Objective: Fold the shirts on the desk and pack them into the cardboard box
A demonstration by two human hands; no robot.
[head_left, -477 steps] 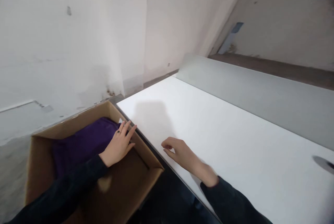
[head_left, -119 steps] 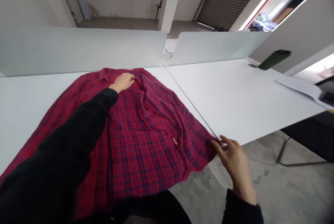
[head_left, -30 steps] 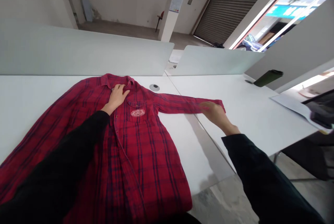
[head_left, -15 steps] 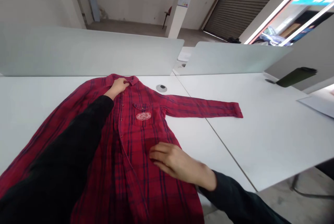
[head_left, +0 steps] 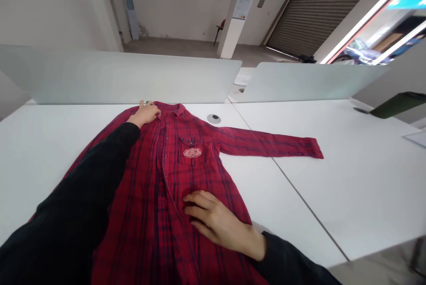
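A red plaid shirt (head_left: 206,178) with dark blue stripes lies front up on the white table, its collar toward the back. One sleeve stretches out to the right, and the chest pocket carries a pale oval patch (head_left: 192,153). At the left side of the collar, my left hand (head_left: 146,114) pinches the cloth between thumb and fingers; the fingertips are partly hidden. My right hand (head_left: 216,220) is over the lower front of the shirt, right of the button edge, fingers apart and slightly bent, holding nothing. My left forearm covers much of the shirt's left side.
Frosted dividers (head_left: 133,79) stand along the back of the white table (head_left: 293,138). A round cable grommet (head_left: 214,119) sits beyond the shirt's shoulder. At the far right is a dark green object (head_left: 397,105). A seam runs across the tabletop right of the shirt.
My left hand has shifted left along the collar, from near its middle to its left side. My right hand's fingers have spread over the shirt front. The camera view has tilted slightly.
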